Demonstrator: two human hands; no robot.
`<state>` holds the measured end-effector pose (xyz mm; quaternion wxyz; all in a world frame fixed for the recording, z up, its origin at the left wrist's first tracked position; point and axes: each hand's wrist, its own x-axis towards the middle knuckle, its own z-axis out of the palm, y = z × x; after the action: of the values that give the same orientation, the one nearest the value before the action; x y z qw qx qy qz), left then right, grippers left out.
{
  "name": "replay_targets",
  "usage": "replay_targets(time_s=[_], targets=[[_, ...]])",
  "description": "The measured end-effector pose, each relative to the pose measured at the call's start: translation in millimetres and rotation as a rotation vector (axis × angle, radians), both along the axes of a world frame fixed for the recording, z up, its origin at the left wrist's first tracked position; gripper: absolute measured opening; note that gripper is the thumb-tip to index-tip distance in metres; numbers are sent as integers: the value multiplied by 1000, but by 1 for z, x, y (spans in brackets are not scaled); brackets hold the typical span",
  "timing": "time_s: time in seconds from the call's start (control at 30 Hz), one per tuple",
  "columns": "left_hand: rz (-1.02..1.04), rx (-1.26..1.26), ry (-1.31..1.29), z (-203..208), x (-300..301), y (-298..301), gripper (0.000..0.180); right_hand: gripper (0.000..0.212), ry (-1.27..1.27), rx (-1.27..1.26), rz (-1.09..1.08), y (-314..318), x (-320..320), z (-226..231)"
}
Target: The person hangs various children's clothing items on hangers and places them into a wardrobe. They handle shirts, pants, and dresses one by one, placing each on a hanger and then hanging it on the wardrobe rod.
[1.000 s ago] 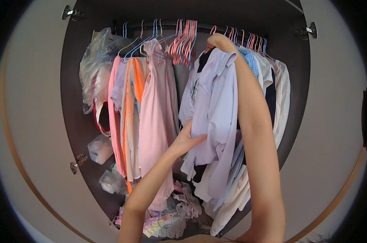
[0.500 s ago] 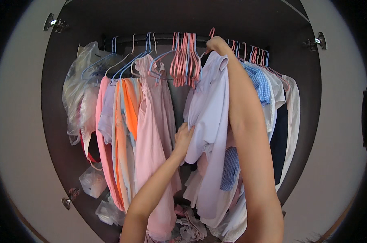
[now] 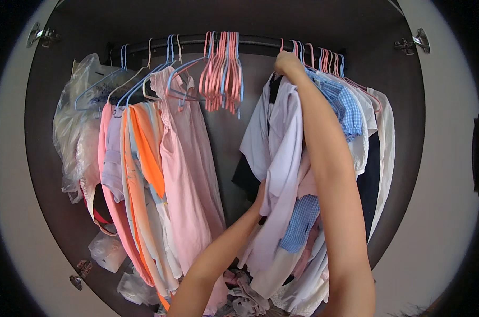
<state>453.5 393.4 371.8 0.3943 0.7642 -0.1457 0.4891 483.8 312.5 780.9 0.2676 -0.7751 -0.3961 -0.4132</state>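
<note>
My right hand (image 3: 289,63) is raised to the rail and closed around the top of a pink hanger (image 3: 282,45), whose hook shows above my fingers. From this hanger a pale lavender shirt (image 3: 284,124) hangs below my hand. My left hand (image 3: 260,199) reaches in at the shirt's left side, lower down; its fingers are hidden behind the cloth. Beside my right forearm hang a blue gingham garment (image 3: 337,100) and several white ones. A dark garment (image 3: 245,177) shows behind the lavender shirt.
Bare pink and blue hangers (image 3: 223,74) bunch on the black rail (image 3: 260,41). Further left hang a pink dress (image 3: 178,174), orange-striped cloth (image 3: 147,150) and a clear plastic bag (image 3: 73,127). Crumpled clothes (image 3: 247,296) lie at the bottom. Wardrobe doors (image 3: 451,174) stand open on both sides.
The lavender shirt and my right hand now sit farther from the bunch of bare hangers, with a gap between. My left hand has slipped behind the cloth. The view has shifted right.
</note>
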Motion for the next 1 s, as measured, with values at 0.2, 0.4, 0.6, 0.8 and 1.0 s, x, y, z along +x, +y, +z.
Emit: replay_targets(time_s=[0.2, 0.4, 0.6, 0.8, 1.0], targets=[[-235, -355, 73, 8, -17, 4, 36, 28, -139, -42, -83, -33, -55, 0], [-45, -191, -161, -2, -15, 21, 42, 27, 287, -180, 597, -21, -121, -5], [258, 74, -178, -4, -34, 1, 39, 21, 240, 78, 600, 51, -80, -15], [504, 52, 14, -4, -79, -15, 29, 38, 256, 222, 545, 6, -98, -36], [487, -101, 138, -32, -140, -69, 35, 41, 226, 369, 620, -53, -113, -59]])
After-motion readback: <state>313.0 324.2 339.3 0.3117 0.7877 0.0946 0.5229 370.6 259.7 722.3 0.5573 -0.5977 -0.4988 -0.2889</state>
